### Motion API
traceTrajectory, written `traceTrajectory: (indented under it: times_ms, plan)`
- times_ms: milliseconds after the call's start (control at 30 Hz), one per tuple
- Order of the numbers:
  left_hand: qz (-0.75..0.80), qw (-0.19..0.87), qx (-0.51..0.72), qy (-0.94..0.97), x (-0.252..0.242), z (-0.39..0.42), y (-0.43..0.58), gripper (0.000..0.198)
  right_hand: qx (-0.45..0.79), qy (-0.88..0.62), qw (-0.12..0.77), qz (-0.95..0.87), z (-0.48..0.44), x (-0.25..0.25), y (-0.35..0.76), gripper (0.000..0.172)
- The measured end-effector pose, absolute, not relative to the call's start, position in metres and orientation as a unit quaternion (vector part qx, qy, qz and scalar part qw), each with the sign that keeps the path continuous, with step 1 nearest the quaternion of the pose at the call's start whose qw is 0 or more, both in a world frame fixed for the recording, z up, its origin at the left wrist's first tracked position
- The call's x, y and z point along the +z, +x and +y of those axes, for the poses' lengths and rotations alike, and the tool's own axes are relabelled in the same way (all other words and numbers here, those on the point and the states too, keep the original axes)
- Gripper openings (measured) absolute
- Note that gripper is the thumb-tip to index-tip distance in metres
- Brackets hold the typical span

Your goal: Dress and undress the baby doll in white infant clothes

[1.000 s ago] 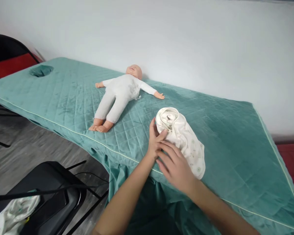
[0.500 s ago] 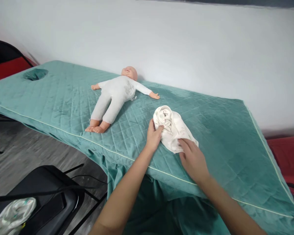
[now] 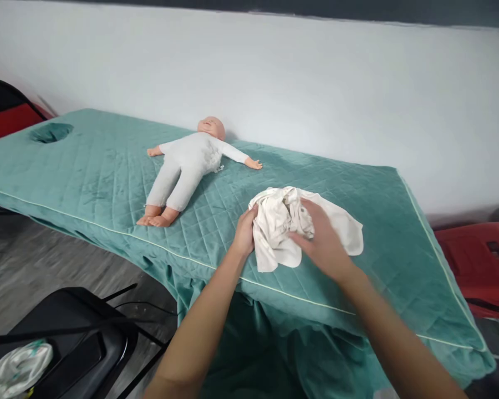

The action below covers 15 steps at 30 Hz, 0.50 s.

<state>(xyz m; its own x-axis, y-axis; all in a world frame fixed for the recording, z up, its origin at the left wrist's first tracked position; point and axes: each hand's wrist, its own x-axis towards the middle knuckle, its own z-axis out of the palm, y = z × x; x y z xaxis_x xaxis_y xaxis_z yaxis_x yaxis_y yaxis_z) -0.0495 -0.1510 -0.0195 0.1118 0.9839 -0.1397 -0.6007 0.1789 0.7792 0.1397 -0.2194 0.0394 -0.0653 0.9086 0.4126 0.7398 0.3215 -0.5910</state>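
A crumpled white cloth (image 3: 274,221), perhaps a small garment, lies partly unrolled on the green quilted bed cover (image 3: 382,277). At its left edge my left hand (image 3: 245,230) grips the fabric, with the fingertips hidden in the folds. From the right, my right hand (image 3: 324,238) takes hold of the bunched middle between thumb and fingers, slightly blurred. One loose flap spreads out to the right behind that hand, and another hangs toward the front. A baby doll (image 3: 187,166) in a whitish body suit lies on its back to the left, arms spread, apart from both hands.
A face hole (image 3: 52,133) opens at the bed's far left. Along the back runs a white wall (image 3: 249,72). A black chair (image 3: 95,332) with another white cloth (image 3: 19,368) stands at front left. Red chairs (image 3: 478,266) are beyond the bed's right end.
The rolled cloth has come loose and spread, with flaps now out to the right and front. My right hand has moved up from its lower edge onto the bunched middle. The view has shifted slightly.
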Motion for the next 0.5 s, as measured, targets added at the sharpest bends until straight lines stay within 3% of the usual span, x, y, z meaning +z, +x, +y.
traceTrajectory:
  times_ms: [33, 100, 333, 500]
  plan:
    - [0.331, 0.7, 0.56, 0.294, -0.018, -0.152, -0.051, 0.038, 0.143, -0.567, 0.365, -0.724, -0.215, 0.028, 0.126, 0.076]
    - [0.314, 0.722, 0.536, 0.305, -0.018, -0.153, -0.052, 0.042, 0.172, -0.571, 0.38, -0.707, -0.203, 0.008, 0.105, 0.082]
    - [0.27, 0.773, 0.526, 0.232, -0.023, -0.152, -0.054, 0.048, 0.133, -0.615, 0.455, -0.63, -0.19, -0.01, 0.09, 0.04]
    - [0.283, 0.789, 0.523, 0.151, -0.016, -0.152, -0.059, 0.049, 0.213, -0.593, 0.594, -0.5, -0.216, 0.008, 0.123, 0.039]
